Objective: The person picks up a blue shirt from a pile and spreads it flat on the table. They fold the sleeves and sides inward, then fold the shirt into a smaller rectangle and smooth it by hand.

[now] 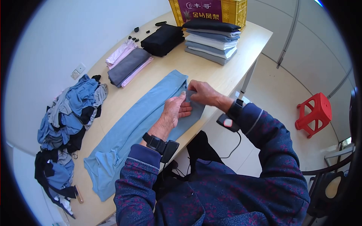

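Note:
A long light blue garment (pixel 132 111) lies stretched along the table, its near end bunched and its far end smooth and straight-edged. On its right side a greyer face of the cloth shows. My left hand (pixel 175 109) rests on the garment near the far end, palm partly turned up, thumb apart from the loosely bent fingers. Just beyond it, my right hand (pixel 203 93) has its fingers closed at the garment's right edge, seemingly pinching the cloth; the fingertips are partly hidden. Both wrists wear black strapped devices.
Folded stacks stand farther back: grey and white clothes (pixel 211 43), black clothes (pixel 163 39), grey and pink clothes (pixel 130 66). A yellow crate (pixel 235 15) is behind them. A loose clothing heap (pixel 71 109) lies left by the wall. A red stool (pixel 315 113) stands right.

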`<state>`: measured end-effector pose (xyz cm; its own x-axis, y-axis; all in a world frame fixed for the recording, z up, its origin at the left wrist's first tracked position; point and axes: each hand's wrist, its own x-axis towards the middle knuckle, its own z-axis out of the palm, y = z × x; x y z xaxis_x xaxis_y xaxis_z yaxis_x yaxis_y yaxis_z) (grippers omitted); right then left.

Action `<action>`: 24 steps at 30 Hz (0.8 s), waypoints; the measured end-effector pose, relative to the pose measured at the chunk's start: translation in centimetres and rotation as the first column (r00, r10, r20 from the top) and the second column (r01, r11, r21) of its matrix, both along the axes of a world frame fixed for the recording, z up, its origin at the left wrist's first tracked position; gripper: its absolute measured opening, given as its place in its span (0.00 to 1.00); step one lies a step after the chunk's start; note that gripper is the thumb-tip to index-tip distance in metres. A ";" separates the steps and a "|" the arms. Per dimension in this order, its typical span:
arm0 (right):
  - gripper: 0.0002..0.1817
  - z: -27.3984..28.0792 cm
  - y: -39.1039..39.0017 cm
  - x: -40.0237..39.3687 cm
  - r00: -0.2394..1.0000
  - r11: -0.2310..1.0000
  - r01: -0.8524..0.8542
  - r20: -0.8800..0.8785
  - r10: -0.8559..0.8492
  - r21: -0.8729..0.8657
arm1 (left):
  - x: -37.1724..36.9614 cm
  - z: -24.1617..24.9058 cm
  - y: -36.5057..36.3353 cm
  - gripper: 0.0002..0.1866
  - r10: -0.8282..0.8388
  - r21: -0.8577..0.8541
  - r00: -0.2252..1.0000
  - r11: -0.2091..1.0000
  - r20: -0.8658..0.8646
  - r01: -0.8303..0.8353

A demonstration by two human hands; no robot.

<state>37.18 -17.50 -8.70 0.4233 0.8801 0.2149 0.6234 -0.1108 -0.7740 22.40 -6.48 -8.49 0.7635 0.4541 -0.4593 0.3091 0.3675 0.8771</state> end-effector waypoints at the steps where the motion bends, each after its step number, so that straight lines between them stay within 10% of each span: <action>1: 0.13 0.3 -0.2 -0.9 0.999 0.999 -0.025 -0.023 0.026 0.034 | 0.3 0.3 0.1 0.29 0.020 -0.025 0.999 0.999 -0.036 -0.021; 8: 0.18 0.3 -1.5 -0.7 0.882 0.940 -0.339 -0.335 0.331 0.037 | 1.7 0.4 0.9 0.20 0.015 0.005 0.996 1.000 -0.093 -0.015; 12: 0.11 2.1 -0.4 2.9 0.790 0.918 -0.366 -0.571 0.221 -0.152 | 2.0 -0.5 0.8 0.13 0.021 0.091 0.994 0.996 -0.107 -0.012; 17: 0.21 1.3 5.5 6.5 0.941 0.959 0.020 -0.319 -0.113 -0.283 | 2.0 0.1 0.1 0.09 0.069 0.127 0.994 0.990 -0.086 -0.057; 24: 0.23 1.4 12.0 5.1 0.993 0.925 0.107 -0.015 -0.121 -0.364 | 1.8 -0.5 -0.3 0.12 0.082 0.180 0.996 0.981 -0.021 -0.077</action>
